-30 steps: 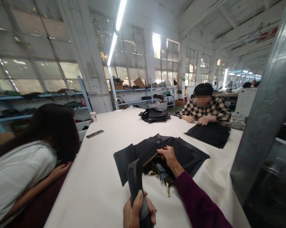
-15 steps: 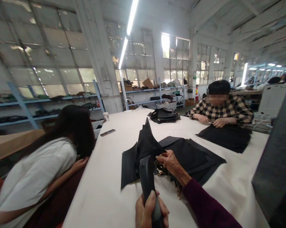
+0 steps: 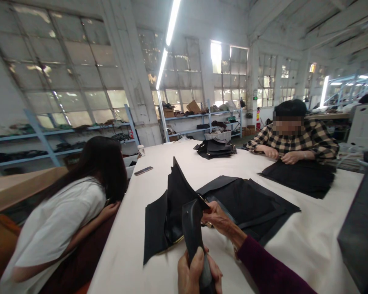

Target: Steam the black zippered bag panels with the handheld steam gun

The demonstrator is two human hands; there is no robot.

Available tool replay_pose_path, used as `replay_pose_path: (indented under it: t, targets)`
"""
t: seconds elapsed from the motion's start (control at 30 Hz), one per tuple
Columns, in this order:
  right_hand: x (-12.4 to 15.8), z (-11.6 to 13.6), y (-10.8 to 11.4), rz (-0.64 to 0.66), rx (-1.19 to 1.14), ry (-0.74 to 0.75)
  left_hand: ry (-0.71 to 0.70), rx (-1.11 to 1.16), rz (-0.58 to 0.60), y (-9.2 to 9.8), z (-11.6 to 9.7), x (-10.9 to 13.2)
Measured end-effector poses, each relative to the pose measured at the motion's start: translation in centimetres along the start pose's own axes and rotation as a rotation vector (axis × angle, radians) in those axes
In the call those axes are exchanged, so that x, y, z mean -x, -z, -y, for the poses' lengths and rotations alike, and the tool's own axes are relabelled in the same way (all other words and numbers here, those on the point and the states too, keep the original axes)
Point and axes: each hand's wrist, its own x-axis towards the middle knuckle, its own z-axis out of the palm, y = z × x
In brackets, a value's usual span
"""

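Observation:
My left hand (image 3: 193, 272) is at the bottom edge, fist closed around the handle of a black tool (image 3: 192, 228) that points up and away. My right hand (image 3: 218, 218), in a dark purple sleeve, pinches the edge of a black fabric piece (image 3: 179, 200) and holds it lifted into a peak. Under it lies a pile of flat black fabric pieces (image 3: 248, 202) on the white table (image 3: 135, 245). A bit of gold-coloured metal shows beside my right fingers.
A person in a white top (image 3: 58, 228) leans on the table's left edge. A person in a checked shirt (image 3: 297, 139) handles black fabric (image 3: 300, 179) at the far right. A fabric stack (image 3: 216, 149), a phone (image 3: 143, 170) and a cup (image 3: 141, 150) lie further back.
My right hand has lifted the black fabric from flat into a raised peak and drawn it leftward. The view has swung left; my left hand keeps its grip.

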Motion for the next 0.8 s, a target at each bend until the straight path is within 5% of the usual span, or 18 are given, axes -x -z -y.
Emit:
replay_pose_path:
  t: [0.37,0.67,0.8]
  targets:
    - [-0.3,-2.1,1.0,-0.104,0.02,-0.053,0.003,-0.074,-0.121,0.1,-0.8,-0.5]
    - [-0.4,-2.8,1.4,-0.179,-0.077,-0.013,0.028,-0.131,-0.113,0.4,-0.5,-0.6]
    - [-0.8,-3.3,1.3,-0.227,-0.162,-0.108,0.038,-0.138,-0.124,0.0,-0.8,-0.5]
